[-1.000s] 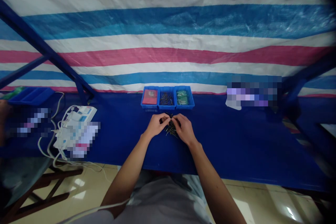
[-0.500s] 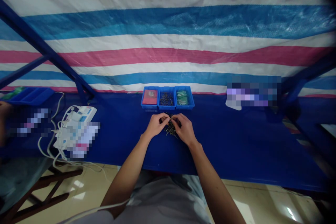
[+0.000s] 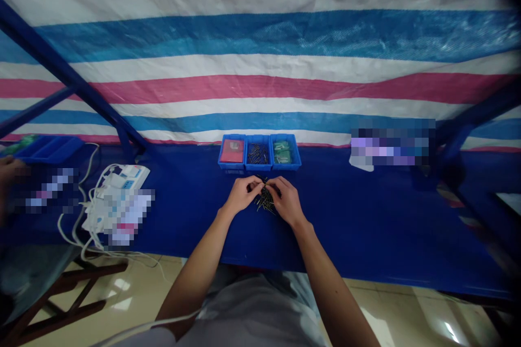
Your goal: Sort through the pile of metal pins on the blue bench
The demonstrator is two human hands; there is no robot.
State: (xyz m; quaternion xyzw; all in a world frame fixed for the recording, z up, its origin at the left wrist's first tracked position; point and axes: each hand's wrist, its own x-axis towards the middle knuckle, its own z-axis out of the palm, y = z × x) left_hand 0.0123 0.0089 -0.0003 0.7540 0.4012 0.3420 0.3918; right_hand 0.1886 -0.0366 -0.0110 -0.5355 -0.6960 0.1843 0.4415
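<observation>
My left hand point(image 3: 243, 193) and my right hand point(image 3: 285, 197) meet fingertip to fingertip over the blue table, thumbs and forefingers pinched. Whatever lies between the fingertips is too small to make out. Under and between the hands is a small pile of thin, dark, screw-like pieces point(image 3: 265, 201), some with a brassy glint. Just beyond stand three blue bins side by side. The left bin point(image 3: 231, 166) has a red flat packet in it, the middle bin point(image 3: 258, 166) more thin dark pieces, and the right bin point(image 3: 288, 165) green-and-white pieces.
White power strips point(image 3: 118, 195) with tangled cables lie on the left. Farther left are a blue divided tray point(image 3: 57, 149) and another person's hand point(image 3: 12, 169). A striped plastic sheet point(image 3: 260, 87) hangs behind the table point(image 3: 366, 227). Blue frame bars slant at both sides.
My hands stay pinched together over the pile, with only slight finger movement. At the far left, the other person's hand has shifted a little to the right.
</observation>
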